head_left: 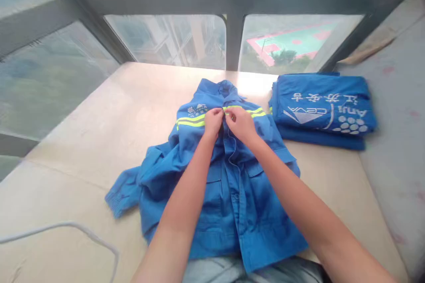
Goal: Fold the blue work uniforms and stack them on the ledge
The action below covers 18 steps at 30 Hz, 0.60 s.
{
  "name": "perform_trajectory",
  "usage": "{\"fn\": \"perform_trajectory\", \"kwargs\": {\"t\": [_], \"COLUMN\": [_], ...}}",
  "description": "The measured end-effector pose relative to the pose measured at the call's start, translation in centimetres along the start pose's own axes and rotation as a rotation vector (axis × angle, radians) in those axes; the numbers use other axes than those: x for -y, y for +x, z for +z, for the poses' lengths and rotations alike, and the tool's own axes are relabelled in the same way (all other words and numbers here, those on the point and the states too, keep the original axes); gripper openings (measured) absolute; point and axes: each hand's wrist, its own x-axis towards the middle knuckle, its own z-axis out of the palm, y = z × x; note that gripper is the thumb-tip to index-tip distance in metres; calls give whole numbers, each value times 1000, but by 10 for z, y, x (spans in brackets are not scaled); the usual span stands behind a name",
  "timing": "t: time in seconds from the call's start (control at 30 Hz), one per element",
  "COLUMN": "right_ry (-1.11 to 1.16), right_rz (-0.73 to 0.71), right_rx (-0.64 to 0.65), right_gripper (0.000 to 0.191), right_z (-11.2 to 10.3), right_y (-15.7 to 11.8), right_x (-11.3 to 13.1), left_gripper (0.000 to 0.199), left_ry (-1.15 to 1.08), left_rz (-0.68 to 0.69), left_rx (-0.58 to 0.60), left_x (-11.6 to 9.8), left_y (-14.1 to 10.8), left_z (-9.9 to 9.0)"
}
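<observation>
A blue work jacket (212, 203) with yellow reflective stripes lies front side up, its collar (219, 88) away from me. At the upper chest, by the stripes, my left hand (214, 121) pinches one edge of the front opening. Close beside it, my right hand (239, 123) pinches the other edge, fingertips nearly touching the left ones. Below my hands the front flap hangs loose over the placket, with a button (236, 196) showing lower down. Whatever lies between my fingertips is too small to make out. One sleeve (124, 190) is spread out to the left.
Folded blue garments (322, 106) with white lettering are stacked at the right, near the wall (398, 141). A white cable (79, 226) curves across the lower left of the pale wooden surface (109, 124). Grey-framed windows (166, 2) border the back and left.
</observation>
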Motion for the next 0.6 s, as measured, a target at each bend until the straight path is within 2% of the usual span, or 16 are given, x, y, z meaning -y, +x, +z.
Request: {"fn": "perform_trajectory", "kwargs": {"t": [0.13, 0.27, 0.37, 0.47, 0.6], "right_ry": [37, 32, -98, -273, -449], "right_rz": [-50, -7, -17, -2, 47], "right_rx": [-21, -23, 97, 219, 277], "right_gripper": [28, 42, 53, 54, 50], "right_z": [13, 22, 27, 33, 46], "right_y": [-3, -3, -4, -9, -15], "right_x": [-8, -20, -23, -18, -10], "left_gripper": [10, 22, 22, 21, 19], "left_ry": [-5, 16, 96, 235, 484], "left_rz": [-39, -36, 31, 132, 230], "left_rx": [60, 76, 13, -66, -111], "left_x": [1, 6, 14, 23, 33], "left_y": [-2, 0, 3, 6, 5], "left_z": [-9, -15, -15, -14, -16]}}
